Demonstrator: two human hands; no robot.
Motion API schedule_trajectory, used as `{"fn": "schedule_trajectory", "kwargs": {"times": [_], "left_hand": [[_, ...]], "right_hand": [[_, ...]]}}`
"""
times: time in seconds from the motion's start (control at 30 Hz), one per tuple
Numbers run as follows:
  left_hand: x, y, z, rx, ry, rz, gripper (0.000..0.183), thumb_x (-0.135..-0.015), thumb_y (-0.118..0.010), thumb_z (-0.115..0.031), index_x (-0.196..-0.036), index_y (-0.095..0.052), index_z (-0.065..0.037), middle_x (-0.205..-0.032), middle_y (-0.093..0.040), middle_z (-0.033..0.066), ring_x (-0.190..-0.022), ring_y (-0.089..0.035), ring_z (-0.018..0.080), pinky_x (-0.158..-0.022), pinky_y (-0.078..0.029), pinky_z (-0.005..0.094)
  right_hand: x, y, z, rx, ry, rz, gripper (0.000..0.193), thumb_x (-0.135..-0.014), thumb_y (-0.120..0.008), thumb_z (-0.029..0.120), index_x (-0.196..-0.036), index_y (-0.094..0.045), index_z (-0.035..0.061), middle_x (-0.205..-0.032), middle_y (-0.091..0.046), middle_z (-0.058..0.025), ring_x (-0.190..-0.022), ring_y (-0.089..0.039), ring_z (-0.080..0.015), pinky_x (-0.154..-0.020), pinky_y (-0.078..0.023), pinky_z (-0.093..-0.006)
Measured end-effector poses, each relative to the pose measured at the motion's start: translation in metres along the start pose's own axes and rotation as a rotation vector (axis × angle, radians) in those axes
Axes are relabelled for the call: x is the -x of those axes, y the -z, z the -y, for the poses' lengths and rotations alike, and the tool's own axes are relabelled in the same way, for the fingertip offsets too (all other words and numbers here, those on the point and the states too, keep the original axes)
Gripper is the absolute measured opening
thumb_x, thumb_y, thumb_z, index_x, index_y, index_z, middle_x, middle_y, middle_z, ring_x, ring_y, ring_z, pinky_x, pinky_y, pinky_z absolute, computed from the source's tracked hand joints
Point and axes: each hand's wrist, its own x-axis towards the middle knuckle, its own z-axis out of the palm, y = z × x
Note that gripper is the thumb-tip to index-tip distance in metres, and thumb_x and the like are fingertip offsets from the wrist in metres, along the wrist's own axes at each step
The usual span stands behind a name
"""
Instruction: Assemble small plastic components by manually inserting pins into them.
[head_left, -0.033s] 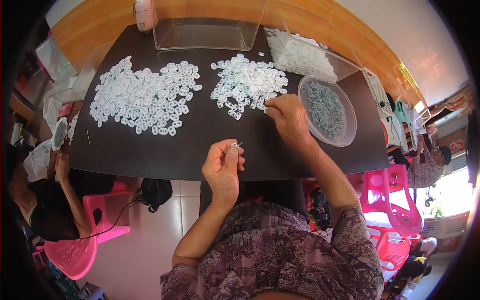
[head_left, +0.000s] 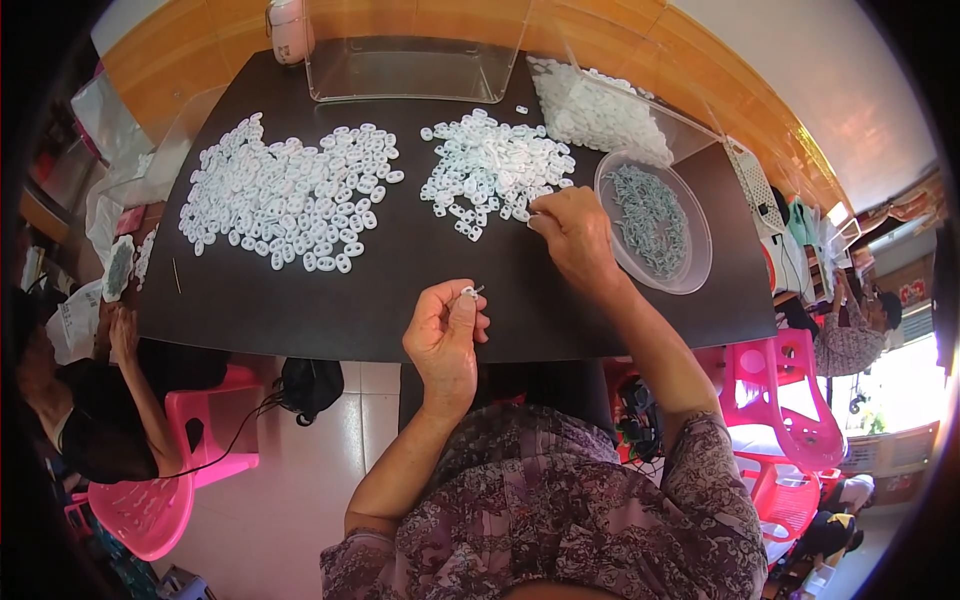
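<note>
Above the near table edge, my left hand [head_left: 447, 340] is closed, thumb and finger pinching a small white plastic piece [head_left: 468, 291] with a thin screw-like pin sticking out. My right hand [head_left: 577, 232] reaches to the right edge of a pile of small two-holed white plastic pieces [head_left: 497, 160]. Its fingers are pinched together; a bit of white shows at the tips, but what they hold is too small to make out. Beside that hand stands a round clear tub [head_left: 703, 262] with many small grey-green screw-like parts [head_left: 650, 220]. A wider heap of oval two-holed white pieces [head_left: 290, 190] lies to the left.
A clear plastic box [head_left: 410, 92] stands at the back of the dark table [head_left: 380, 310]. Right of it lies a bag of white pieces [head_left: 600, 112]. A thin stick [head_left: 177, 275] rests at the left. Another person's arm [head_left: 140, 380] and pink chairs [head_left: 215, 460] are nearby.
</note>
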Motion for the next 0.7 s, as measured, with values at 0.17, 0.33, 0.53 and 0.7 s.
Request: {"fn": "schedule_trajectory", "kwargs": {"times": [0.17,0.33,0.53,0.7], "left_hand": [[0.000,0.001,0.000,-0.007,-0.004,0.000,0.013,-0.091,-0.053,-0.007,-0.100,-0.056,0.002,-0.084,-0.060,0.0069,-0.065,-0.054,0.0074,-0.053,-0.044,0.0190],[-0.001,0.000,0.000,-0.011,-0.015,-0.018,0.014,-0.091,-0.054,-0.007,-0.099,-0.056,0.004,-0.081,-0.061,0.0091,-0.061,-0.054,0.0097,-0.052,-0.046,0.0221],[-0.001,0.000,0.000,-0.024,-0.008,-0.013,0.014,-0.091,-0.055,-0.007,-0.099,-0.057,0.004,-0.080,-0.061,0.0093,-0.059,-0.054,0.0099,-0.051,-0.046,0.0223],[-0.002,0.001,-0.002,-0.020,-0.009,-0.010,0.015,-0.091,-0.054,-0.007,-0.101,-0.057,0.004,-0.080,-0.061,0.0095,-0.059,-0.054,0.0103,-0.051,-0.046,0.0225]], "right_hand": [[-0.003,-0.016,-0.001,0.292,0.058,0.072,0.010,-0.070,-0.068,0.011,-0.073,-0.060,0.0072,-0.075,-0.054,-0.0090,-0.078,-0.050,-0.0287,-0.068,-0.040,-0.0399],[-0.005,-0.018,0.000,0.255,0.045,0.106,0.012,-0.070,-0.068,0.010,-0.070,-0.056,0.0069,-0.075,-0.052,-0.0087,-0.080,-0.049,-0.0295,-0.070,-0.039,-0.0408],[-0.004,-0.010,0.004,0.071,0.049,0.144,0.013,-0.070,-0.069,0.007,-0.075,-0.056,0.0052,-0.071,-0.054,-0.0077,-0.070,-0.051,-0.0254,-0.065,-0.041,-0.0369],[0.003,0.008,0.033,-0.491,-0.401,0.289,0.013,-0.076,-0.069,0.004,-0.085,-0.060,0.0027,-0.073,-0.058,-0.0004,-0.067,-0.053,-0.0081,-0.061,-0.043,-0.0229]]}}
